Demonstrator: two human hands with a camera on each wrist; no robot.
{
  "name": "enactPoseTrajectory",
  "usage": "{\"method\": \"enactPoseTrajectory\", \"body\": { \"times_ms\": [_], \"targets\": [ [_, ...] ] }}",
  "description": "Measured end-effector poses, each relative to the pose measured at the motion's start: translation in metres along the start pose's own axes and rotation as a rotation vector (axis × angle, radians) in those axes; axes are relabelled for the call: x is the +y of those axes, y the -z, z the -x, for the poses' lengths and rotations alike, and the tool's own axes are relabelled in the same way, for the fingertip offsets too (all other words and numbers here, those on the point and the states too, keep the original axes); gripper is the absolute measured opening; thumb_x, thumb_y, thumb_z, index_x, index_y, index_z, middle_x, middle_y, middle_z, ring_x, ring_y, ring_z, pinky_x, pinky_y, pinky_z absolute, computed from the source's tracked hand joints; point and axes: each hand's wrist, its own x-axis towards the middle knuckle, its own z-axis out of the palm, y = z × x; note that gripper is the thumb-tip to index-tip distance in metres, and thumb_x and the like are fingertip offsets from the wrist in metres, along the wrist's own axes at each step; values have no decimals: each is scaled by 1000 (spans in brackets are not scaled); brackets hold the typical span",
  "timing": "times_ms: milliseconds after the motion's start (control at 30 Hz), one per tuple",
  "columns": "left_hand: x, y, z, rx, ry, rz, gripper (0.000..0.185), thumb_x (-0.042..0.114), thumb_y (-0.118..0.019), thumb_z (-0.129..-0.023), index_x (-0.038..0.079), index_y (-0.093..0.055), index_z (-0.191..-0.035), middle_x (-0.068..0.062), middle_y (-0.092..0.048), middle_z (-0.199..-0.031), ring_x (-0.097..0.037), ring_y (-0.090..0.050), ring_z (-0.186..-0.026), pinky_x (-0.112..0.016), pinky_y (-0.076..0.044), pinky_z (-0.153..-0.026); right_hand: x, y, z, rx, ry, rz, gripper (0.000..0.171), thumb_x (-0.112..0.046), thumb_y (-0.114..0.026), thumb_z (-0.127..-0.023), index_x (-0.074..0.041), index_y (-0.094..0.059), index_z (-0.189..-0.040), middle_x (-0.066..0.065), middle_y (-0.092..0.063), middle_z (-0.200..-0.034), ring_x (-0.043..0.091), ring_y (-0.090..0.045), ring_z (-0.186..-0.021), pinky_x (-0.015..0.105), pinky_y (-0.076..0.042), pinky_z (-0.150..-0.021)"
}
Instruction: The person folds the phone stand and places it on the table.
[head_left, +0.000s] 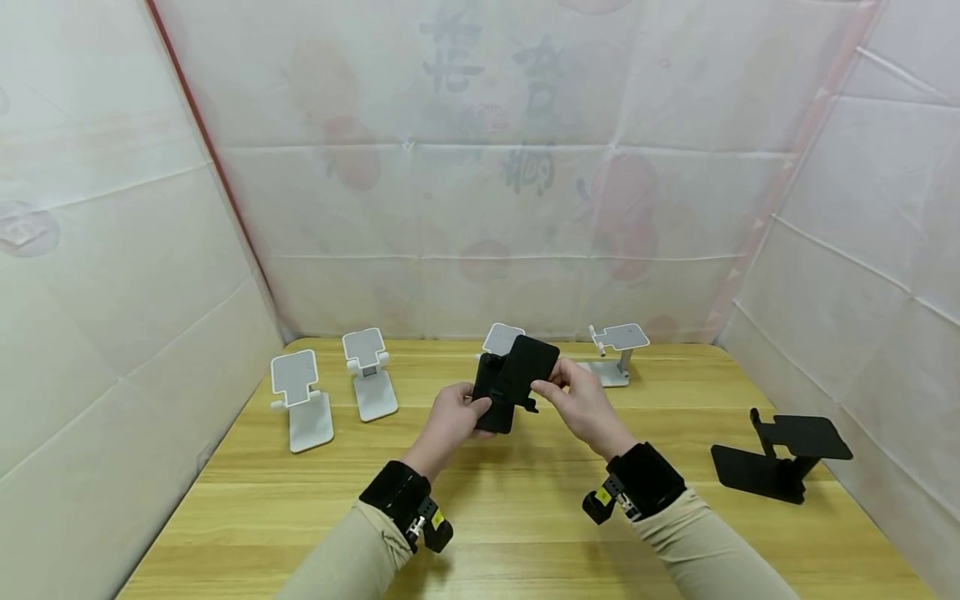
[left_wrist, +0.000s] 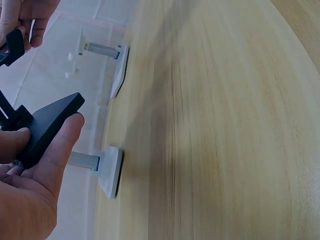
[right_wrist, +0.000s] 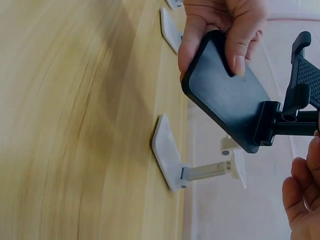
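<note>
Holding a black stand [head_left: 517, 383] up in the air, over the middle of the table [head_left: 525, 517], not touching the wood. Gripped by the left hand [head_left: 450, 417] at the flat bottom plate, with the thumb on one face and the fingers [left_wrist: 60, 145] curled under the other. Pinched by the right hand [head_left: 581, 404] at the top plate, close to the little hinge. Both hands closed on the one stand, neither let go.

Looks like a folding or opening step, with the two plates at an angle to each other.

To do it well:
- Hold the bottom plate firm in the left hand.
- Turn only the top plate, slowly, around the hinge.
- Mind the fingertips near the hinge, to avoid pinched skin.
- No twisting sideways, for fear of a snapped arm.
- Stay low over the table, for a short drop after any slip.

Also on the table:
- Four white stands [head_left: 300, 400] [head_left: 369, 375] [head_left: 501, 337] [head_left: 618, 354] in a row at the back, apart from the hands.
- One other black stand [head_left: 780, 454], open, well off on the right side of the table
</note>
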Motion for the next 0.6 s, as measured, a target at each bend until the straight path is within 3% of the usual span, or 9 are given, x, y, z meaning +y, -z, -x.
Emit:
{"method": "enactPoseTrajectory", "body": {
  "times_ms": [300, 600],
  "targets": [
    [2, 0, 0, -6, 9, -16, 26, 5, -55, -105, -11, -58, -125, -28, -67, -118, -39, -71, -104, -46, -65, -80, 3, -2, 0, 53, 56, 77, 17, -18, -71, -98, -9, -58, -92, 4, -62, -89, 20, -56, -82, 32, -45, -71],
    [2, 0, -1, -21, 11, -12, 27, 5, -55, -105, -11, -58, -127, -29, -67, -120, -39, -70, -108, -46, -65, -82, 4, -4, -1, 108, 123, 154, 19, -18, -75, -95, -12, -59, -88, 4, -60, -90, 23, -59, -90, 36, -48, -77]
  ]
}}
